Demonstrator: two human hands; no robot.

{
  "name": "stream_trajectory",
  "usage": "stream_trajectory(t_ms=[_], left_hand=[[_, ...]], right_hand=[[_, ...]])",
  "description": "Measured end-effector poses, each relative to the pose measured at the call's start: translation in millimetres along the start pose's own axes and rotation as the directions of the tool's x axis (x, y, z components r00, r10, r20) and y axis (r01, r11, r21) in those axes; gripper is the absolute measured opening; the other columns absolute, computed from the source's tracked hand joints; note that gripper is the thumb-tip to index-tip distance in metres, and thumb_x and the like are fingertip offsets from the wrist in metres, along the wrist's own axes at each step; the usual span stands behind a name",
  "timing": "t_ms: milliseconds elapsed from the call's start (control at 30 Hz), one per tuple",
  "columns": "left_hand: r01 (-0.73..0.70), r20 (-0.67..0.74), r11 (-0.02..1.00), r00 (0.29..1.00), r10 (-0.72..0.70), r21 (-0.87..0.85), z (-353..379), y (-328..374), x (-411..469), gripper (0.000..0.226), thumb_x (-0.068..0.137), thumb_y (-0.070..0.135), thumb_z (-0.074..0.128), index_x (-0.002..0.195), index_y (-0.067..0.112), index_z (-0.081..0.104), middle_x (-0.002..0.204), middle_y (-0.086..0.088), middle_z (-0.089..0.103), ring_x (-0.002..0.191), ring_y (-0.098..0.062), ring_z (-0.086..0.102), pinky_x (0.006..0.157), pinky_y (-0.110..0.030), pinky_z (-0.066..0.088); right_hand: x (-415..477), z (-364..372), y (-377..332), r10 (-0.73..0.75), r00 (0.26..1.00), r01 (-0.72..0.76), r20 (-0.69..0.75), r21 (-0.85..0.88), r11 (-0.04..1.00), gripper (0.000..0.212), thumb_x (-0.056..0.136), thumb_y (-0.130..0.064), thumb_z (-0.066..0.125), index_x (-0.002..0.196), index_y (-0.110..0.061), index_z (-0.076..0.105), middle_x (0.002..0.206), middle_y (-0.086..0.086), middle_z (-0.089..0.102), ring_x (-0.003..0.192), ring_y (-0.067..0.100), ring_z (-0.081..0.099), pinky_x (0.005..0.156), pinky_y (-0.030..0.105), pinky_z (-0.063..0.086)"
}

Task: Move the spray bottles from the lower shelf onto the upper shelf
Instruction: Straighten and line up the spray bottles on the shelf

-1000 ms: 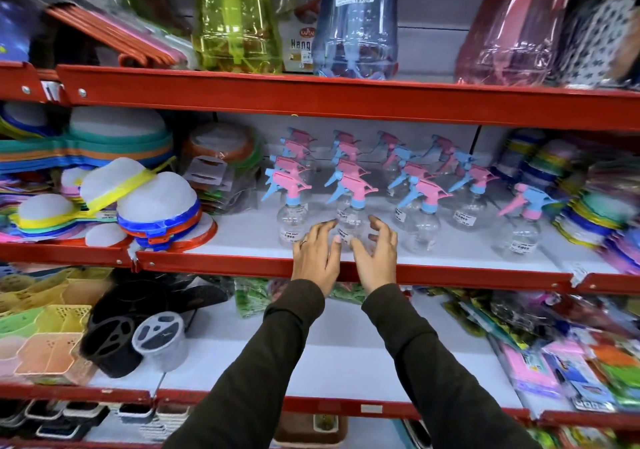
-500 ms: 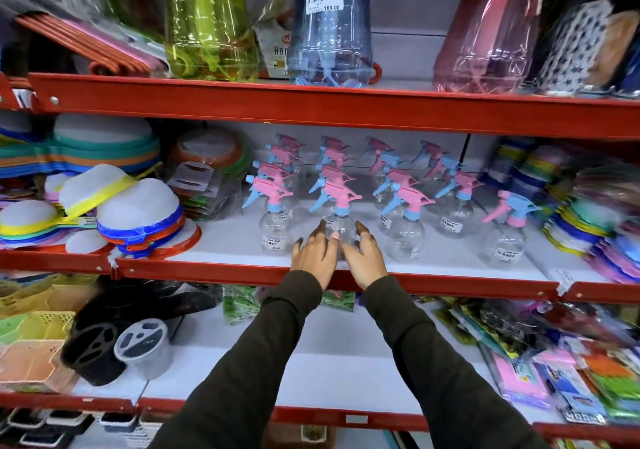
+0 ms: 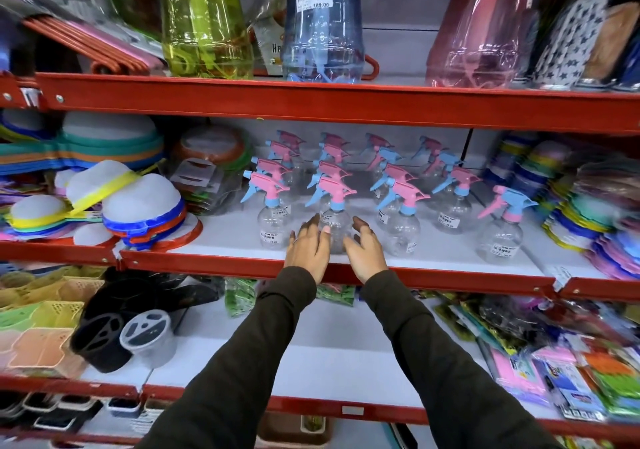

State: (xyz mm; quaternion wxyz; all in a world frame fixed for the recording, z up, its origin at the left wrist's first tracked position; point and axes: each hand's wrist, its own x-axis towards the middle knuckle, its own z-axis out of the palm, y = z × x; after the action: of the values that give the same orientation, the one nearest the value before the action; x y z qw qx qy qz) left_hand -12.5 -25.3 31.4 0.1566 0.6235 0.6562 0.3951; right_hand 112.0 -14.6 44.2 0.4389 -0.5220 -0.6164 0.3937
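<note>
Several clear spray bottles with pink and blue trigger heads stand in rows on the white middle shelf (image 3: 225,240). The front-row middle bottle (image 3: 336,228) sits between my two hands. My left hand (image 3: 306,249) rests over the red shelf edge with its fingers against that bottle's left side. My right hand (image 3: 365,251) is on the bottle's right side with its fingers spread and slightly apart from it. Neither hand is closed around the bottle. Front-row neighbours stand to its left (image 3: 273,228) and right (image 3: 401,235). The lower shelf (image 3: 329,348) under my arms holds no spray bottles.
Stacked round strainers (image 3: 138,213) fill the left of the middle shelf and coloured stacks (image 3: 588,213) fill its right. Big green (image 3: 204,22), blue (image 3: 322,32) and pink (image 3: 481,32) bottles stand on the top shelf. Black and clear holders (image 3: 114,334) and packets (image 3: 554,362) lie on the lower shelf.
Half a second ago my hands were close together in front of the middle bottle. They have since parted slightly and now flank it. The bottles have not moved.
</note>
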Motion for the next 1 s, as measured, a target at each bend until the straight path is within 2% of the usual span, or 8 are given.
stream_trajectory(t_ms=[200, 333, 433, 567, 667, 767, 867, 1000], left_hand=[[-0.101, -0.248, 0.990, 0.966, 0.073, -0.102, 22, 5, -24, 0.051, 0.099, 0.041, 0.025, 0.140, 0.018, 0.047, 0.141, -0.005, 0.051, 0.131, -0.020, 0.044, 0.111, -0.036, 0.035], [-0.193, -0.343, 0.975, 0.928, 0.146, -0.109, 43, 23, -34, 0.046, 0.100, 0.039, 0.026, 0.133, 0.023, 0.054, 0.130, 0.000, 0.056, 0.120, -0.016, 0.049, 0.102, -0.031, 0.038], [-0.242, -0.290, 0.946, 0.941, 0.175, -0.216, 60, 42, -36, 0.046, 0.102, 0.039, 0.024, 0.134, 0.022, 0.052, 0.131, 0.000, 0.056, 0.122, -0.012, 0.050, 0.104, -0.025, 0.037], [-0.149, -0.158, 0.939, 0.982, 0.104, -0.310, 81, 72, -28, 0.052, 0.103, 0.041, 0.024, 0.143, 0.015, 0.044, 0.144, -0.005, 0.049, 0.133, -0.016, 0.045, 0.107, -0.019, 0.029], [-0.020, -0.042, 0.956, 0.999, 0.008, -0.291, 91, 88, -12, 0.050, 0.105, 0.037, 0.026, 0.146, 0.012, 0.040, 0.149, -0.010, 0.044, 0.136, -0.024, 0.042, 0.105, -0.020, 0.025], [0.054, 0.052, 0.964, 0.998, -0.042, -0.261, 93, 98, 5, 0.049, 0.105, 0.036, 0.025, 0.141, 0.009, 0.045, 0.145, -0.018, 0.048, 0.132, -0.032, 0.045, 0.108, -0.030, 0.031], [0.104, 0.130, 0.956, 0.989, -0.071, -0.275, 93, 104, 11, 0.046, 0.105, 0.033, 0.024, 0.138, 0.008, 0.046, 0.144, -0.022, 0.049, 0.131, -0.034, 0.046, 0.107, -0.034, 0.032], [0.093, 0.136, 0.948, 0.989, -0.053, -0.306, 97, 104, 5, 0.047, 0.106, 0.034, 0.024, 0.143, 0.013, 0.043, 0.148, -0.017, 0.046, 0.135, -0.030, 0.043, 0.110, -0.030, 0.029]], right_hand=[[-13, -20, 13, -0.064, 0.991, 0.074, -0.120, 0.075, 0.994, 0.043, 0.096, -0.003, 0.045, 0.137, -0.015, 0.051, 0.141, 0.006, 0.051, 0.126, 0.019, 0.051, 0.105, 0.025, 0.039], [-21, -42, 21, -0.142, 0.962, 0.166, -0.234, 0.090, 0.982, 0.040, 0.093, 0.004, 0.046, 0.126, -0.016, 0.058, 0.130, 0.003, 0.057, 0.114, 0.017, 0.056, 0.092, 0.010, 0.042], [-24, -65, 30, -0.182, 0.924, 0.216, -0.337, 0.067, 0.974, 0.038, 0.091, 0.006, 0.047, 0.119, -0.016, 0.061, 0.124, 0.003, 0.059, 0.103, 0.012, 0.058, 0.083, 0.001, 0.041], [-19, -96, 42, -0.133, 0.922, 0.161, -0.362, 0.047, 0.986, 0.040, 0.092, 0.002, 0.047, 0.128, -0.014, 0.057, 0.127, 0.003, 0.050, 0.106, 0.014, 0.055, 0.100, 0.024, 0.046], [-9, -113, 42, -0.061, 0.960, 0.069, -0.274, 0.020, 0.997, 0.045, 0.096, -0.005, 0.046, 0.140, -0.015, 0.047, 0.142, 0.007, 0.043, 0.125, 0.022, 0.051, 0.108, 0.030, 0.040], [1, -126, 39, 0.012, 0.989, -0.015, -0.145, -0.014, 1.000, 0.052, 0.099, -0.011, 0.044, 0.150, -0.012, 0.035, 0.155, 0.010, 0.036, 0.140, 0.026, 0.042, 0.114, 0.031, 0.033], [6, -131, 36, 0.033, 0.999, -0.035, -0.030, -0.067, 0.997, 0.054, 0.099, -0.008, 0.042, 0.152, -0.009, 0.031, 0.155, 0.011, 0.040, 0.139, 0.026, 0.043, 0.104, 0.021, 0.031], [9, -133, 39, 0.021, 1.000, -0.020, 0.004, -0.066, 0.998, 0.055, 0.097, -0.006, 0.042, 0.151, -0.011, 0.032, 0.151, 0.013, 0.045, 0.135, 0.027, 0.048, 0.102, 0.022, 0.035]])
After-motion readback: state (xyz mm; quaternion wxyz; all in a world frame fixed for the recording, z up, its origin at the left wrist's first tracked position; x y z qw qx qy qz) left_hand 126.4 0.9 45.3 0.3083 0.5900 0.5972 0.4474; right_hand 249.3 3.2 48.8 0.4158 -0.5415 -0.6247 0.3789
